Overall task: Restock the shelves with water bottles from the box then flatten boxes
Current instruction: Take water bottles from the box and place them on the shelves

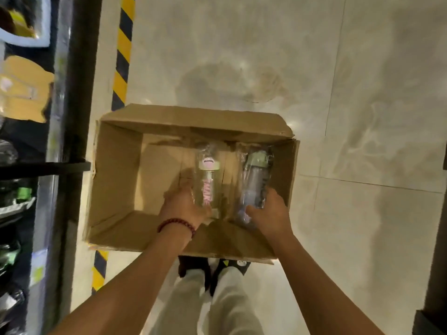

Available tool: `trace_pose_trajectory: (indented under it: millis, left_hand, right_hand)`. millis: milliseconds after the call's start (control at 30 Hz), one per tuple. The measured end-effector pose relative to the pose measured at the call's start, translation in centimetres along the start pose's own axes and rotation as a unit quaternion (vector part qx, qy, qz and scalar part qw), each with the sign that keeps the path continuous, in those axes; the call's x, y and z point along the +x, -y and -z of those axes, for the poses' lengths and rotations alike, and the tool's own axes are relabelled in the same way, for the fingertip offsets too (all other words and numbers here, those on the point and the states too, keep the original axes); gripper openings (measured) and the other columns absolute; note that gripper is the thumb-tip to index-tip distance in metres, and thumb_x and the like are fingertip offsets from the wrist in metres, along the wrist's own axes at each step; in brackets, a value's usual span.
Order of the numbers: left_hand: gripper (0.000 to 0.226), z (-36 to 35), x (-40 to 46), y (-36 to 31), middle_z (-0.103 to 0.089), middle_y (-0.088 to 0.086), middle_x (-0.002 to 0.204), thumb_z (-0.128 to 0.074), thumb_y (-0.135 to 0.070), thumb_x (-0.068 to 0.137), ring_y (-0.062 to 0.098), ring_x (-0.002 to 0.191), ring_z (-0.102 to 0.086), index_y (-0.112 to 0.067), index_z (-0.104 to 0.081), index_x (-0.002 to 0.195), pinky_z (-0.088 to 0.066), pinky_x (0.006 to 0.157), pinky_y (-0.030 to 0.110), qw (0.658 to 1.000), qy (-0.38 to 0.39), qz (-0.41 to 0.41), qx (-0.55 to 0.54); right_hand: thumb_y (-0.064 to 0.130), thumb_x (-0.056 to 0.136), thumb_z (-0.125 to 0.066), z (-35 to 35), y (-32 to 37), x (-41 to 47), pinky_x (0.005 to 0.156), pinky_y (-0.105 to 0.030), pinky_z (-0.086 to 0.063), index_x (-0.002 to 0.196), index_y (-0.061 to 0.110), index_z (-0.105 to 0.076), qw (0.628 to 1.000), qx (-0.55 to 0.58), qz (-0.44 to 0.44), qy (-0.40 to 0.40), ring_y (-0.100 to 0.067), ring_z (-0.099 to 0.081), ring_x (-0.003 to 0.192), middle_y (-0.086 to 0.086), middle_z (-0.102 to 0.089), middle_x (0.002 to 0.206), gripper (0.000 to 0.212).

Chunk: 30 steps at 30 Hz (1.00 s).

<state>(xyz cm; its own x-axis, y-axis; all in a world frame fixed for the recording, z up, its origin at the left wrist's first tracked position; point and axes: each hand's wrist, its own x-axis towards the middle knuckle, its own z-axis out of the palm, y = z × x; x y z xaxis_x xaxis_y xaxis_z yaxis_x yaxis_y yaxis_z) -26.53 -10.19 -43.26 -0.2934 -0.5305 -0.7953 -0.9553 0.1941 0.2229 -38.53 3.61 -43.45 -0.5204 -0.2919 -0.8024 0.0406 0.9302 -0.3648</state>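
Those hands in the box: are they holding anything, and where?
Each grips a wrapped bottle near its base: left hand the pink-lettered bottle, right hand the greyish bottle.

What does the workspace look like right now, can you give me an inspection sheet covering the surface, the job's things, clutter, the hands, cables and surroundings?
Surface: pale tiled floor, glossy, with a yellow and black hazard stripe along its left side.
Job's things: open cardboard box on the floor; inside it a pink-lettered bottle and a grey bottle, both in clear wrap.
Clutter: nothing seen.
Hands: left hand grips the pink-lettered bottle near its base; right hand grips the grey bottle. A red bead bracelet sits on the left wrist.
Cables: nothing seen.
Surroundings: dark shelf frame on the left holding blurred goods; the person's shoes just behind the box.
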Motion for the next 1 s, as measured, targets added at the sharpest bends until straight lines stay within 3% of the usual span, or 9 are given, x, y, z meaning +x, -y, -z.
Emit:
trace_pose_trajectory:
  millis: [133, 267, 367, 433, 533, 633, 733, 867, 1000]
  left_hand:
    - [0.078, -4.7, 6.0, 2.4, -0.05, 0.005, 0.135, -0.075, -0.031, 0.077, 0.022, 0.12, -0.051, -0.019, -0.033, 0.141, -0.042, 0.097, 0.027, 0.999, 0.024, 0.02, 0.018]
    - [0.087, -8.3, 10.5, 3.5, -0.05, -0.001, 0.132, -0.08, -0.041, 0.066, 0.023, 0.116, -0.054, -0.025, -0.033, 0.138, -0.048, 0.098, 0.038, 0.994, 0.043, 0.063, -0.074]
    - [0.061, -10.4, 12.7, 3.5, -0.058, -0.004, 0.11, -0.084, -0.037, 0.065, 0.02, 0.104, -0.059, -0.027, -0.045, 0.11, -0.052, 0.09, 0.035, 0.987, 0.032, 0.052, -0.149]
    - [0.056, -11.4, 13.4, 3.7, -0.054, -0.011, 0.092, -0.085, -0.033, 0.064, 0.013, 0.093, -0.058, -0.034, -0.038, 0.094, -0.049, 0.082, 0.028, 0.983, 0.008, 0.038, -0.182]
    - [0.071, -12.6, 14.3, 4.3, -0.048, -0.016, 0.09, -0.087, -0.027, 0.063, 0.012, 0.094, -0.052, -0.032, -0.032, 0.107, -0.043, 0.083, 0.024, 0.976, -0.018, 0.039, -0.215]
    - [0.085, -13.6, 15.4, 4.2, -0.057, 0.003, 0.119, -0.089, -0.026, 0.06, 0.023, 0.109, -0.055, -0.017, -0.039, 0.128, -0.047, 0.091, 0.03, 0.965, 0.0, 0.094, -0.243]
    - [0.091, -13.9, 16.0, 3.8, -0.056, 0.007, 0.125, -0.087, -0.032, 0.06, 0.018, 0.094, -0.06, -0.009, -0.039, 0.134, -0.049, 0.073, 0.022, 0.963, 0.032, 0.134, -0.231]
    - [0.1, -12.8, 14.5, 3.8, -0.044, 0.009, 0.14, -0.087, -0.026, 0.062, 0.028, 0.125, -0.046, -0.011, -0.028, 0.142, -0.043, 0.091, 0.034, 0.963, 0.01, 0.106, -0.246]
    - [0.071, -9.5, 10.6, 4.6, -0.058, -0.008, 0.102, -0.086, -0.018, 0.062, 0.014, 0.095, -0.06, -0.019, -0.043, 0.117, -0.048, 0.075, 0.025, 0.962, -0.023, 0.058, -0.267]
  right_hand:
    - [0.03, 0.085, -0.067, -3.7, -3.1, 6.1, 0.098, -0.043, -0.045, 0.135, 0.007, -0.037, 0.997, -0.045, -0.065, 0.015, -0.033, -0.049, 0.117, -0.014, -0.047, 0.13, 0.063]
    - [0.029, 0.085, -0.069, -6.6, -5.0, 10.4, 0.1, -0.041, -0.043, 0.141, 0.002, -0.027, 0.995, -0.008, -0.103, 0.007, -0.033, -0.044, 0.124, -0.016, -0.043, 0.135, 0.075]
    - [0.041, 0.08, -0.071, -9.0, -6.5, 12.6, 0.099, -0.041, -0.046, 0.146, 0.003, -0.021, 0.992, 0.044, -0.119, -0.021, -0.031, -0.047, 0.125, -0.015, -0.043, 0.14, 0.091]
    - [0.041, 0.078, -0.073, -10.1, -7.6, 13.9, 0.088, -0.029, -0.052, 0.142, 0.007, -0.033, 0.986, 0.088, -0.134, -0.036, -0.021, -0.056, 0.113, -0.009, -0.052, 0.133, 0.082]
    - [0.032, 0.075, -0.079, -10.1, -8.3, 15.7, 0.086, -0.027, -0.044, 0.146, 0.015, -0.026, 0.981, 0.137, -0.137, -0.03, -0.02, -0.054, 0.113, 0.0, -0.051, 0.13, 0.09]
    - [0.029, 0.068, -0.084, -10.1, -8.1, 17.0, 0.088, -0.033, -0.046, 0.142, 0.012, -0.023, 0.98, 0.14, -0.141, -0.027, -0.029, -0.055, 0.114, -0.008, -0.052, 0.129, 0.097]
    - [0.021, 0.07, -0.082, -10.5, -7.8, 17.0, 0.073, -0.027, -0.043, 0.136, 0.007, -0.027, 0.977, 0.152, -0.148, -0.035, -0.024, -0.055, 0.096, -0.006, -0.053, 0.114, 0.087]
    - [0.023, 0.074, -0.077, -10.1, -6.9, 15.2, 0.079, -0.028, -0.041, 0.139, 0.006, -0.023, 0.973, 0.176, -0.144, -0.03, -0.029, -0.053, 0.112, -0.012, -0.05, 0.123, 0.086]
    - [0.023, 0.076, -0.077, -8.5, -4.7, 11.3, 0.081, -0.027, -0.04, 0.143, 0.008, -0.02, 0.976, 0.183, -0.112, -0.028, -0.03, -0.05, 0.117, -0.012, -0.047, 0.131, 0.09]
